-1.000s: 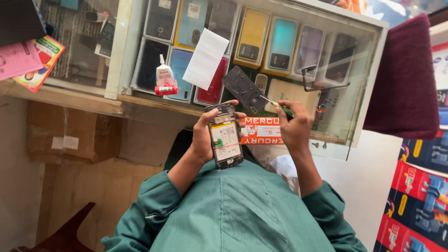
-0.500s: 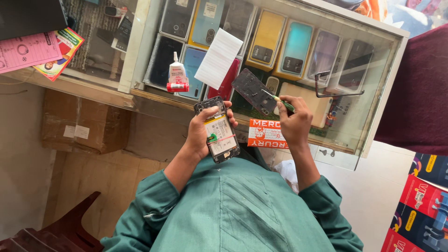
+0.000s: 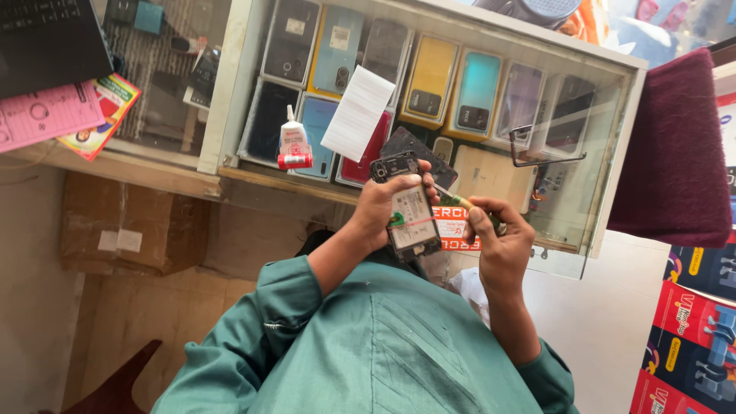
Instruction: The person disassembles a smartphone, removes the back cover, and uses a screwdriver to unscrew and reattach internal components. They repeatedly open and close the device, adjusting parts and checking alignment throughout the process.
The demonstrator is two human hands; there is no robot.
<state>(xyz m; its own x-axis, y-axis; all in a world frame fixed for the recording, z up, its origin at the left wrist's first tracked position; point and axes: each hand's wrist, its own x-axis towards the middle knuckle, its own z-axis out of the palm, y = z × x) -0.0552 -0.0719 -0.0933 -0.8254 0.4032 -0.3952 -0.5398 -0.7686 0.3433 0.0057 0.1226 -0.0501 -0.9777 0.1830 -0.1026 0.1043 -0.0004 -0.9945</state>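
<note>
Over the glass-topped worktop (image 3: 613,153), my left hand (image 3: 379,211) is wrapped around an opened phone (image 3: 406,207) held upright with its insides facing me, while just beside it my right hand (image 3: 498,241) pinches a small screwdriver (image 3: 460,202) angled toward it.

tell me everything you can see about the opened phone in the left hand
The opened phone is a dark slab with its back cover off, showing a pale battery, a camera block at the far end and a red strip across it. It is held nearly upright above the glass counter, gripped by the left hand. The right hand brings a thin tool to its edge.
</note>
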